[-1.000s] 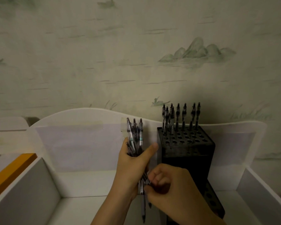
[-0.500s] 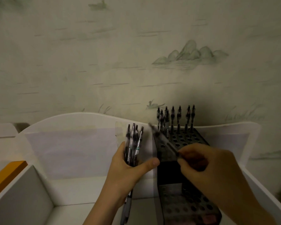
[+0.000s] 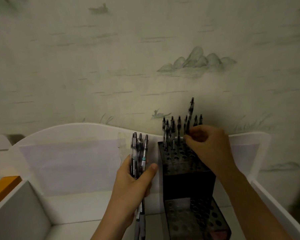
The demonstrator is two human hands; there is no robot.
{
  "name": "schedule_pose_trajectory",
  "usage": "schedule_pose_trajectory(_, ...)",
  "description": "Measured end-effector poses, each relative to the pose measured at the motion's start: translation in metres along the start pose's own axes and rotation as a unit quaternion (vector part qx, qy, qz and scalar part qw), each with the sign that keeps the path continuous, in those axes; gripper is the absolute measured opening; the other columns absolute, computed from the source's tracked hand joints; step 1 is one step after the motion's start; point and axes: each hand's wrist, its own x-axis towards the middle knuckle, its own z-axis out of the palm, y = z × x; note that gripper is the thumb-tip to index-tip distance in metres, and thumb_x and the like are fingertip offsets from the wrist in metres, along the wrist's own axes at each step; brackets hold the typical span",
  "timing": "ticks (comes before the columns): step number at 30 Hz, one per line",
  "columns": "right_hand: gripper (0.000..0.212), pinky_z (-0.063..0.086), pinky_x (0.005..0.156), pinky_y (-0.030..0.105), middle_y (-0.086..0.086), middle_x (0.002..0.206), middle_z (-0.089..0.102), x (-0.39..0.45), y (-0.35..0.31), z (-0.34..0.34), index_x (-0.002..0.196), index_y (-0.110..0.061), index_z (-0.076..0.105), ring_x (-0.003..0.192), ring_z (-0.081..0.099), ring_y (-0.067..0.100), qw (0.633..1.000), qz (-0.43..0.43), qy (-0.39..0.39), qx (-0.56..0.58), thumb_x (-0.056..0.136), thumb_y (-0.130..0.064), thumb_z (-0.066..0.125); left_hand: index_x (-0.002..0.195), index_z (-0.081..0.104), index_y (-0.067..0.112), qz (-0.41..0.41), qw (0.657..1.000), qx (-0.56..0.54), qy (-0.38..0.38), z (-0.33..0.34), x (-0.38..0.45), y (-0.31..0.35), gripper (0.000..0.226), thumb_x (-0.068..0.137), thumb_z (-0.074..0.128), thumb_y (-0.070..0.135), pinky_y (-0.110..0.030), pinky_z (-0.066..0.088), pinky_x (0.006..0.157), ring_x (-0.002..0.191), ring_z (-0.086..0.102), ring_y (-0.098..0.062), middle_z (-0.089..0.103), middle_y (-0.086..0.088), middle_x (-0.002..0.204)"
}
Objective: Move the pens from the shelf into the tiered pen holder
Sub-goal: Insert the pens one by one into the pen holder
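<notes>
Head-worn view, forward-down, close

Your left hand (image 3: 134, 183) stands upright, fingers and thumb curled round a bundle of pens (image 3: 139, 154). Your right hand (image 3: 209, 147) reaches forward and higher, fingertips pinching a single pen (image 3: 189, 116) held nearly upright, forearm angled in from the lower right.
</notes>
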Motion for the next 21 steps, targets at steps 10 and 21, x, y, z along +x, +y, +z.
schedule_pose_trajectory(10,0.016,0.053,0.064,0.01,-0.015,0.072,0.068,-0.0003,0.001,0.005,0.088,-0.021,0.075,0.068,0.066,-0.006,1.0,-0.004,-0.018,-0.005,0.075,-0.021,0.083,0.097,0.05,-0.003,0.014,1.0,-0.001,0.016,0.0034,-0.004,0.0046,0.02,0.088,0.066,0.005,-0.03,0.033,0.047,0.05,0.036,-0.019,0.04,-0.01,0.06)
schedule_pose_trajectory(21,0.016,0.046,0.058,0.005,-0.017,0.071,0.068,-0.0038,0.001,0.0061,0.086,-0.027,0.071,0.064,0.062,-0.008,0.996,-0.008,-0.053,-0.066,0.075,-0.024,0.082,0.095,0.058,0.013,0.018,1.0,-0.001,0.016,0.0039,-0.0041,0.0036,0.014,0.087,0.068,0.006,-0.032,0.033,0.049,0.055,0.035,-0.022,0.04,-0.011,0.065)
